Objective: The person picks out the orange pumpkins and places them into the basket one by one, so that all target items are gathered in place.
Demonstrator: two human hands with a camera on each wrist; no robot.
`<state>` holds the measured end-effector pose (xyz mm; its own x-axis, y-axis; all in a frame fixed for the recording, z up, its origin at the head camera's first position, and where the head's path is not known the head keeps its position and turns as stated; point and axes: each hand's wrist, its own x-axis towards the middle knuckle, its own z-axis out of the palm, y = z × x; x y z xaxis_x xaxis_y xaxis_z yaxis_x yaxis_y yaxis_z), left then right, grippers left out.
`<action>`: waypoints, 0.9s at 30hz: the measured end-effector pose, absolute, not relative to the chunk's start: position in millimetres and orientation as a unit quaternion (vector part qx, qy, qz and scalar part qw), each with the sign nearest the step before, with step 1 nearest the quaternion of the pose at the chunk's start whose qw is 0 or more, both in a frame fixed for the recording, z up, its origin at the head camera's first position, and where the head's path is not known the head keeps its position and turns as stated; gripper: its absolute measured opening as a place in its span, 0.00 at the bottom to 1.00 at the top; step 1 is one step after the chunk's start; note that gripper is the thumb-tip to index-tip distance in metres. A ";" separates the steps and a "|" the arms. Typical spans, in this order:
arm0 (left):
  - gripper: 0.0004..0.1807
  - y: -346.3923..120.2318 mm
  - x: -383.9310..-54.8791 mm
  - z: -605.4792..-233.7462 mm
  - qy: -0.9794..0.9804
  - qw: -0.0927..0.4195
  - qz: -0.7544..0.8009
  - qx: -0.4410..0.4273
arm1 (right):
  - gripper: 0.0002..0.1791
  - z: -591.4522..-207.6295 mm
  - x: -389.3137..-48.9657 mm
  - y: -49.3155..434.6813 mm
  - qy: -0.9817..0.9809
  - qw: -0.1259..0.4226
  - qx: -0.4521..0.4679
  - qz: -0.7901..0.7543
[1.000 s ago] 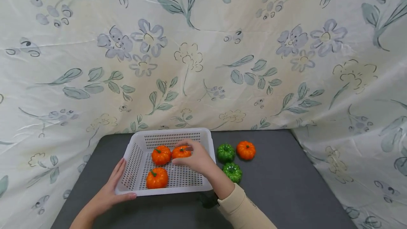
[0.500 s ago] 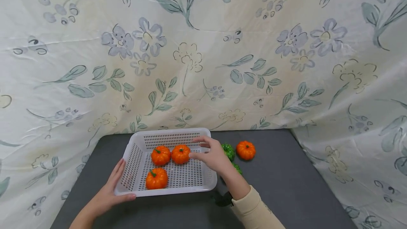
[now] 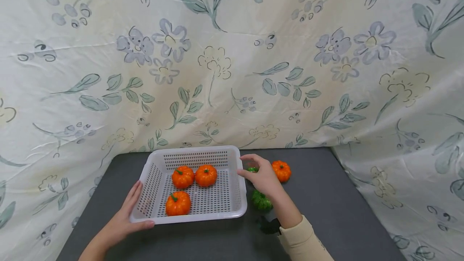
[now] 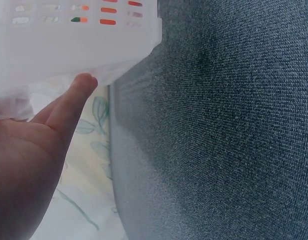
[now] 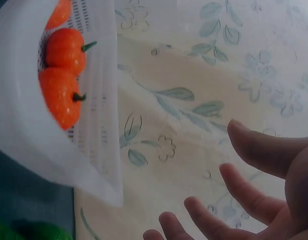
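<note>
A white slotted plastic basket (image 3: 197, 216) rests on the dark tabletop and holds orange mini pumpkins: one at the front (image 3: 178, 203), one behind it (image 3: 183, 177) and one beside that (image 3: 206, 175). At its front left corner is my left hand (image 3: 125, 218), fingers straight along the left side and thumb against the front wall. Beyond the right rim hovers my right hand (image 3: 262, 175), with thumb and fingers apart and nothing between them. Beneath it, one green pumpkin (image 3: 252, 169) is mostly hidden and another (image 3: 262, 201) partly hidden.
Another orange pumpkin (image 3: 281, 171) lies on the table to the right, behind my right hand. The dark tabletop (image 3: 326, 212) reaches back to a floral cloth (image 3: 232, 104), which hangs behind and along both sides.
My right hand has moved right, from over the rear right pumpkin in the basket, across the rim, to above the green pumpkins. My left hand stays at the basket corner.
</note>
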<state>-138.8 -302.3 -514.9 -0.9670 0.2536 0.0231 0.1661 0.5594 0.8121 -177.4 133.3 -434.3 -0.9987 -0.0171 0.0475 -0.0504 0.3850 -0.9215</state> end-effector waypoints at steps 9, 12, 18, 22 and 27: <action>0.68 -301.8 -137.5 -513.6 0.885 0.052 0.448 0.114 | 0.27 -442.6 -185.6 172.9 -0.831 0.022 0.027 0.555; 0.68 -302.0 -138.6 -514.4 0.886 0.050 0.447 0.115 | 0.29 -448.0 -190.4 186.5 -0.835 0.030 0.018 0.549; 0.68 -302.4 -139.7 -518.0 0.882 0.041 0.453 0.125 | 0.33 -463.1 -197.7 210.1 -0.836 0.052 -0.017 0.547; 0.67 -302.7 -138.9 -517.8 0.883 0.040 0.452 0.124 | 0.34 -473.0 -203.1 224.8 -0.838 0.067 -0.024 0.540; 0.68 -303.2 -139.2 -514.9 0.879 0.037 0.457 0.129 | 0.34 -489.6 -211.2 242.0 -0.852 0.064 -0.038 0.518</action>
<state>-139.2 -303.2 -514.9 -0.9639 0.2607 0.0540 0.1939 0.5487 0.8132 -211.2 242.0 -489.6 -0.9888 0.1319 0.0695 -0.0010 0.4602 -0.8878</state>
